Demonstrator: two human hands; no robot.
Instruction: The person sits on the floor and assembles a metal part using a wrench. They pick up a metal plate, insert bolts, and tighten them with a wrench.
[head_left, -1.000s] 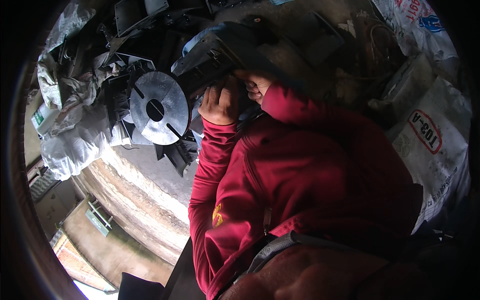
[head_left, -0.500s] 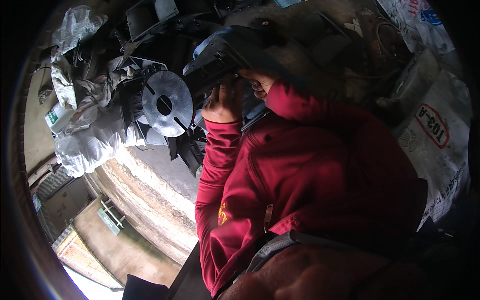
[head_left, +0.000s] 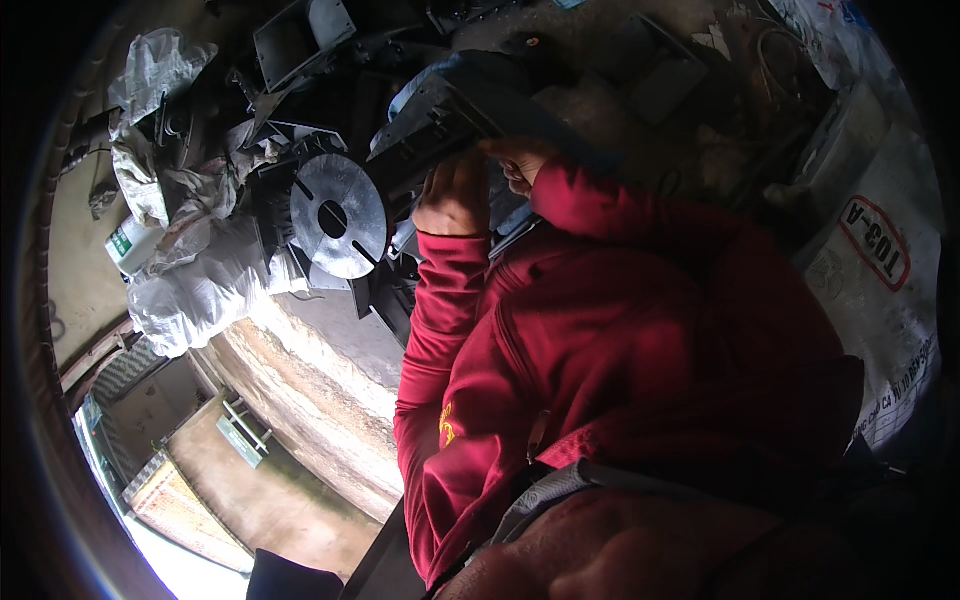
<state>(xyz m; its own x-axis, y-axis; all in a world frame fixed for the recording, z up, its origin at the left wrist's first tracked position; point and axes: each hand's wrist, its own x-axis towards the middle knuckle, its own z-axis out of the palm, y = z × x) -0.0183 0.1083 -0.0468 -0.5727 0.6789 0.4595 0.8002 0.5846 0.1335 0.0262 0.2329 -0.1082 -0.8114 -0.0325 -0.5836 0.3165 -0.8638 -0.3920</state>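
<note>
A dark, angled metal piece [head_left: 425, 128] with holes or small fittings along it lies in front of my chest, partly in shadow. My left hand [head_left: 455, 198] has its fingers curled up against the near edge of this piece. Just to the right, my right hand [head_left: 520, 165] is closed, thumb and fingers bent together close to the same piece. Whatever is between its fingers is hidden by shadow. Left of my left hand stands a round grey metal disc [head_left: 358, 240] with a central hole and two slots.
More dark metal plates [head_left: 385, 305] crowd around the disc. White plastic bags [head_left: 195, 300] and a white container [head_left: 130, 243] lie at the left. A large printed white sack [head_left: 885, 300] stands at the right. Blue fabric [head_left: 415, 92] shows behind the metal piece.
The view has shifted slightly, so surroundings at the left sit a little further right. My left hand has turned a little, its fingers closer together; both hands stay at the metal piece.
</note>
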